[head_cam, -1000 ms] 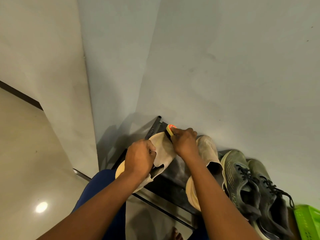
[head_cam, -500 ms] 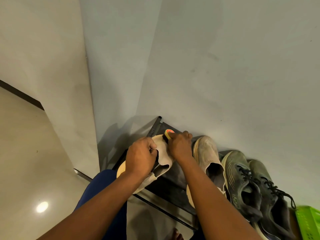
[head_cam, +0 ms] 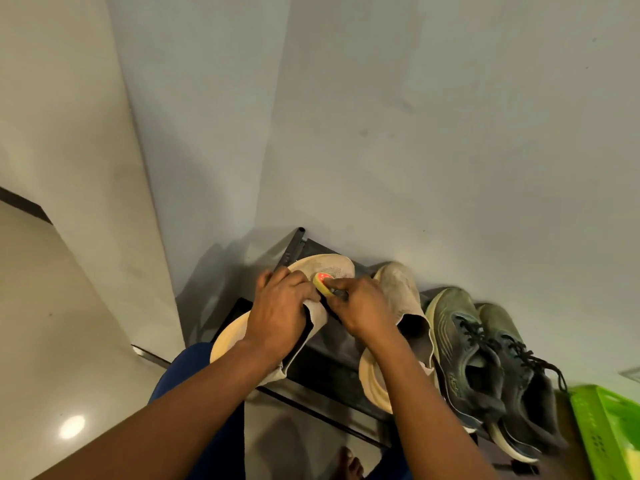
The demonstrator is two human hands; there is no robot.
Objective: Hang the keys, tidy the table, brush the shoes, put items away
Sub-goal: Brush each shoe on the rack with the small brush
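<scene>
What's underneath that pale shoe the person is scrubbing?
The beige shoe sits on a dark shoe rack, its heel jutting over the front edge. The left hand grips it; the right hand holds a brush on top. The sole's contact with the rack is hidden.

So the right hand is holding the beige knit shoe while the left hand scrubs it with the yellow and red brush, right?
Hands are swapped. In the head view the left hand holds the beige knit shoe, and the right hand works the yellow and red brush on it.
</scene>
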